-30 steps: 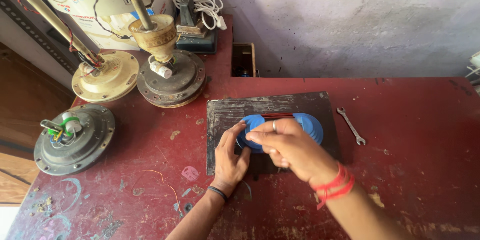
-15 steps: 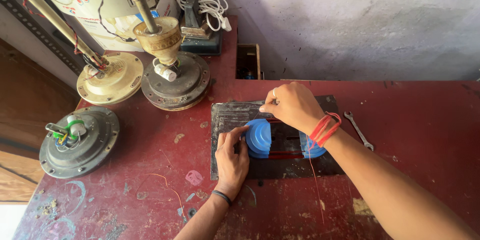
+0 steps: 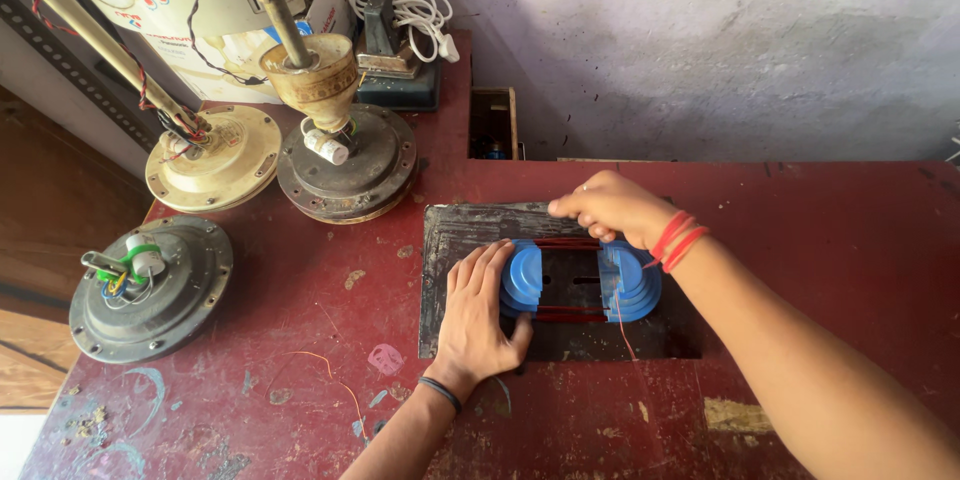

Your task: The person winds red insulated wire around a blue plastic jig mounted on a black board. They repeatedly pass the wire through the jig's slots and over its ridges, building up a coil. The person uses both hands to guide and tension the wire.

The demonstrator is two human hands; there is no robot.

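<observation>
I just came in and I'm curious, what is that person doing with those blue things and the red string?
A person works at a red table. The left hand presses on one blue half-round form, while the right hand reaches over the other blue form. Thin reddish wire stretches between them, above a dark plate. Three fan motors sit at the left.

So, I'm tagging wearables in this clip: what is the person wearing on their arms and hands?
Both forearms are bare, with no sleeves or gloves. The left hand has a thin dark band around the wrist. The right hand has several red threads or bangles bunched at the wrist. No ring can be made out in this view.
</observation>
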